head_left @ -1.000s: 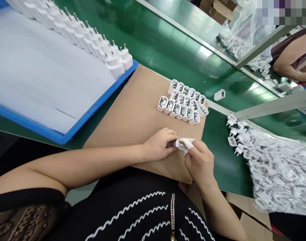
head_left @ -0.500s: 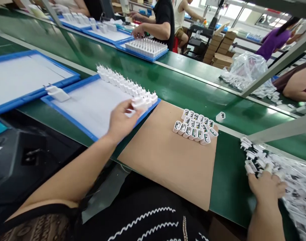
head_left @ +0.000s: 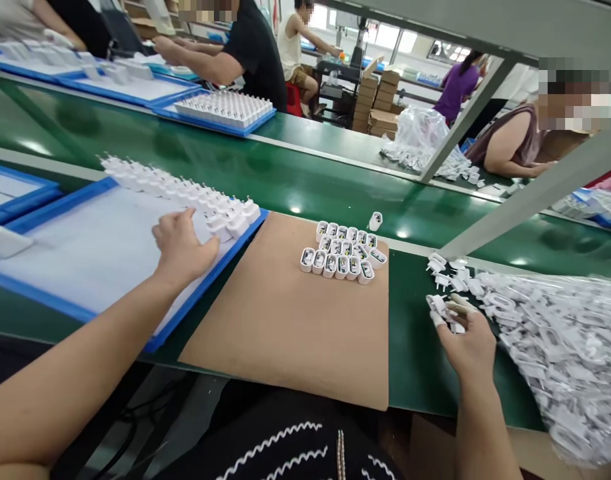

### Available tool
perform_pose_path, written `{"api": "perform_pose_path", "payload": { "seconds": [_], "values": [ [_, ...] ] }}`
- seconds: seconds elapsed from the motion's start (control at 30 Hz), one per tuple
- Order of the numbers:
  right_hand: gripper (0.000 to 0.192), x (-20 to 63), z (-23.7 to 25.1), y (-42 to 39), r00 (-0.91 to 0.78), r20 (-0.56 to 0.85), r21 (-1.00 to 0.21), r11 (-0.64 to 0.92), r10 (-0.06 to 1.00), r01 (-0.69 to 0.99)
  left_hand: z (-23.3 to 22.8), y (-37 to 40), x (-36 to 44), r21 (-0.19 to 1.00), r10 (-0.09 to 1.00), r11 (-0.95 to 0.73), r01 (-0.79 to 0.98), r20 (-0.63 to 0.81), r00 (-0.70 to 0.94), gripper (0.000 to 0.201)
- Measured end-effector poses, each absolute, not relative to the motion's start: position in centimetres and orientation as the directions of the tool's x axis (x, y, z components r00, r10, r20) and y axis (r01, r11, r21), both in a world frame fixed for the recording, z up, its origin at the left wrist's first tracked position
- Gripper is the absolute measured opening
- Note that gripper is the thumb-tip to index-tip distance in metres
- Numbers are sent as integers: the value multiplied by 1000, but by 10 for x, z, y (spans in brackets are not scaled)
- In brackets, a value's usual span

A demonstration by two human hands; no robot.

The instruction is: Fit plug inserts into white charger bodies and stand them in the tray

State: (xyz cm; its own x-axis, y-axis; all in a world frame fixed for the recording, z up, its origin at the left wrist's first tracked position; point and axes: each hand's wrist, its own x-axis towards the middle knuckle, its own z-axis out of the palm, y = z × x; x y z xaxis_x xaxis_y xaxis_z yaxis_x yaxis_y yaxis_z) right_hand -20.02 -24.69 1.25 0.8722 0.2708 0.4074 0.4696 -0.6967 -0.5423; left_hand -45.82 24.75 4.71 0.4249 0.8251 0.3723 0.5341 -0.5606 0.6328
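1. The left hand (head_left: pixel 183 247) is above the blue-rimmed tray (head_left: pixel 100 247), near its right corner, thumb apart from the fingers. Blur there makes it hard to say whether a fingertip touches the closest adapter.
2. White adapters (head_left: pixel 180 190) stand in a slanting band along the tray's far edge, pins up, reaching the right corner. Another adapter (head_left: pixel 5 241) lies on its side at the tray's left edge, cut off by the picture's border.
3. The right hand (head_left: pixel 468 340), with pale covers on some fingertips, grips a white plug cap (head_left: pixel 437 305) between thumb and fingers, above the green table (head_left: pixel 415 360).
4. Loose plug caps (head_left: pixel 458 277) lie just beyond that hand; many more fill a clear plastic bag (head_left: pixel 570 347) at the table's right end.
5. Open-topped white housings (head_left: pixel 341 265) stand in three uneven rows near the far right corner of the cardboard sheet (head_left: pixel 295 333), one at the right end leaning. A lone housing (head_left: pixel 375 221) sits beyond the sheet's far edge.
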Motion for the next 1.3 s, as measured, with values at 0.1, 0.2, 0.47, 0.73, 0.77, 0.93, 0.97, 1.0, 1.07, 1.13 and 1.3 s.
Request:
{"api": "perform_pose_path", "payload": {
  "seconds": [0.1, 0.2, 0.47, 0.73, 0.77, 0.93, 0.97, 1.0, 1.07, 1.13, 1.3],
  "values": [
    [42, -216, 14, -231, 923, 278, -738, -556, 266, 382, 76, 207, -420, 535, 611, -786, 311, 590, 528, 46],
    [30, -224, 11, -217, 885, 307, -706, -540, 349, 458, 94, 171, -335, 450, 342, -886, 115, 465, 816, 33],
    [39, -263, 12, -219, 788, 414, -290, -755, 455, 588, 87, 117, -138, 210, 365, -907, 365, -42, 930, 63],
    [39, -279, 12, -236, 784, 269, -513, -606, 559, 608, 105, 115, -161, 380, 358, -884, 273, 173, 918, 40],
    [38, -278, 14, -237, 781, 264, -521, -598, 566, 609, 112, 111, -182, 426, 308, -886, 181, 250, 918, 39],
    [41, -267, 29, -229, 807, 289, -488, -646, 514, 587, 124, 79, -314, 583, 9, -785, -209, 348, 938, 34],
    [41, -264, 29, -224, 802, 292, -465, -655, 521, 596, 119, 74, -336, 609, -28, -757, -236, 330, 943, 33],
    [42, -260, 28, -218, 791, 280, -448, -655, 544, 609, 110, 69, -355, 641, -46, -728, -244, 309, 950, 33],
    [48, -252, 21, -205, 773, 233, -453, -638, 590, 623, 86, 63, -382, 710, -17, -674, -205, 262, 965, 33],
    [48, -244, 12, -194, 772, 212, -493, -617, 599, 613, 60, 60, -395, 768, 71, -627, -135, 229, 971, 36],
    [40, -249, 18, -184, 719, 334, -513, -523, 609, 681, 15, 57, -400, 858, 178, -509, -72, 186, 966, 41]
  ]
}}
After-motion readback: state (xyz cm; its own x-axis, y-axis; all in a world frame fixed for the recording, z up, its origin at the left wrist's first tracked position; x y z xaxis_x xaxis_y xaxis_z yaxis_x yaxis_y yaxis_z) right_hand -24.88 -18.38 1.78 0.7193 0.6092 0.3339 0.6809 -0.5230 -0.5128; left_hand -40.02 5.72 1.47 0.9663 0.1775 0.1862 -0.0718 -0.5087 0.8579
